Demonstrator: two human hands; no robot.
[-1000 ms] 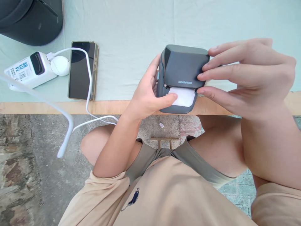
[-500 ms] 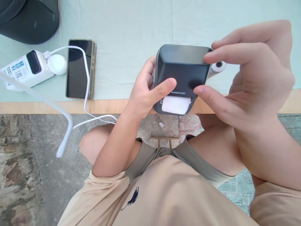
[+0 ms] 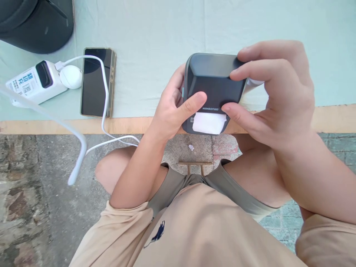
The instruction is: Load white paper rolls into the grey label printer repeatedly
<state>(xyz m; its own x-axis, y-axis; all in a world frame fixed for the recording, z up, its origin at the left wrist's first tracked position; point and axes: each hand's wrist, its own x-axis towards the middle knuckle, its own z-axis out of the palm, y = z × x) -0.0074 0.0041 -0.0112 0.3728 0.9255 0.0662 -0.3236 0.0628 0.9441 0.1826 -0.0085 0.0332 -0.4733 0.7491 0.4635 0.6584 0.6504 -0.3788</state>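
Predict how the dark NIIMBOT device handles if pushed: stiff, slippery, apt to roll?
The dark NIIMBOT device is probably stiff: no dent shows where the left hand holds it. Its smooth, shiny top may be somewhat slippery. Rolling looks unlikely given its boxy shape, despite the rounded corners.
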